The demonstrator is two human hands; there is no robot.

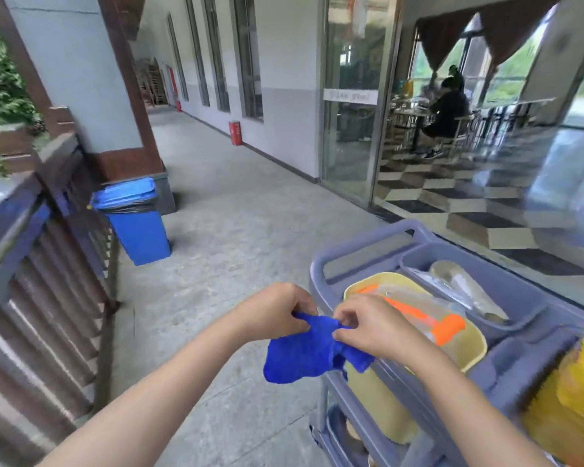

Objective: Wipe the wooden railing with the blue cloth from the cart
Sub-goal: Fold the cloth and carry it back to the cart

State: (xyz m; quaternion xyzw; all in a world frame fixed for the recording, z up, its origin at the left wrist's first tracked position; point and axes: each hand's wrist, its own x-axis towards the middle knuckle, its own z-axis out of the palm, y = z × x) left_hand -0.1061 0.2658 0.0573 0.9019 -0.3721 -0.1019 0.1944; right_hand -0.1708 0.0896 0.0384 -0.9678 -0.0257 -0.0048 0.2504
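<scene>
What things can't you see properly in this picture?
- Cart: the head view's right and bottom edges cut it off.
- Yellow bucket: clear plastic covers its inside.
- Blue cloth: its top edge is hidden inside the fingers of the left hand and right hand.
- Wooden railing: blurred, cut off at left.
- Sign on the glass door: too small and blurred to read.

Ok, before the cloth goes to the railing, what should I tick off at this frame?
1. Cloth off the cart: ok, held in the air beside it.
2. Left hand grip on cloth: ok.
3. Right hand grip on cloth: ok.
4. Cloth spread flat for wiping: not ok, bunched.
5. Cloth touching railing: not ok, apart.
6. Cloth damp: cannot tell.
</scene>
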